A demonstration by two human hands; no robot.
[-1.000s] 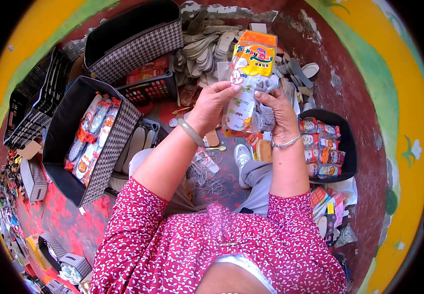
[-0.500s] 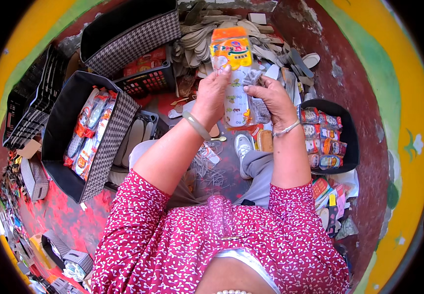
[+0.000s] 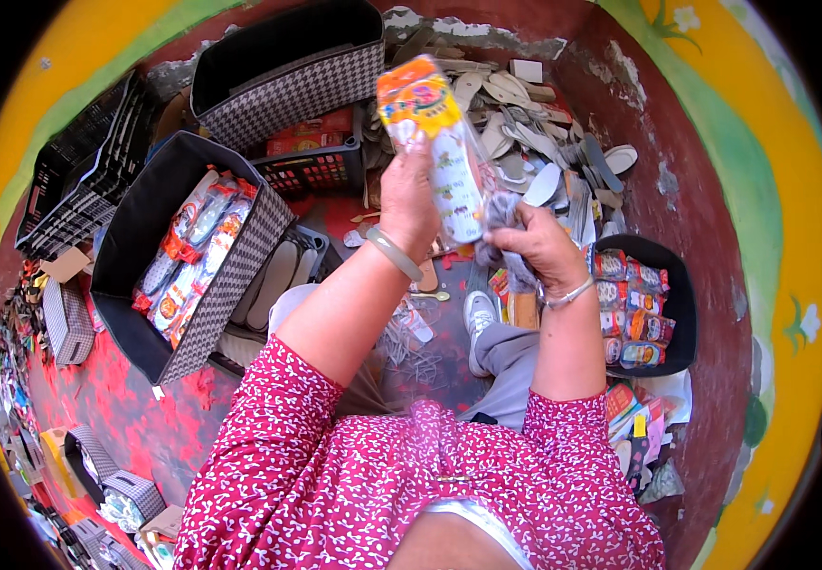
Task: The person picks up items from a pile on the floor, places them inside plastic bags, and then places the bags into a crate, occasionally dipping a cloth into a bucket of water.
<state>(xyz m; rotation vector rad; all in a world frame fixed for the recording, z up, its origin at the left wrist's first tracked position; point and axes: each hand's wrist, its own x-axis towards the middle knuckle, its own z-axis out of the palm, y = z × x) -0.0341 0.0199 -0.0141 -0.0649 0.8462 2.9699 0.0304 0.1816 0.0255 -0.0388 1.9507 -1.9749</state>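
Note:
My left hand [image 3: 409, 198] is closed around the side of a flat clear packet [image 3: 455, 185], which has an orange and yellow header and a white printed piece like an insole inside. The packet is tilted, its header up and to the left. At its lower right end, my right hand [image 3: 546, 249] pinches a crumpled grey cloth-like piece [image 3: 504, 211] that lies against the packet's edge. The fingers hide part of that piece, so I cannot make out its exact kind.
At left, a checked bin [image 3: 230, 294] holds plastic-wrapped packets. Behind it stand another checked bin [image 3: 297, 90] and a black crate [image 3: 311, 173]. Loose soles [image 3: 515, 128] are heaped against the far wall. A black bin [image 3: 681, 318] at right holds rows of packets.
The packet has tipped leftward and the grey piece has bunched up near its lower end. My right hand has moved slightly lower. The whole view has shifted a little.

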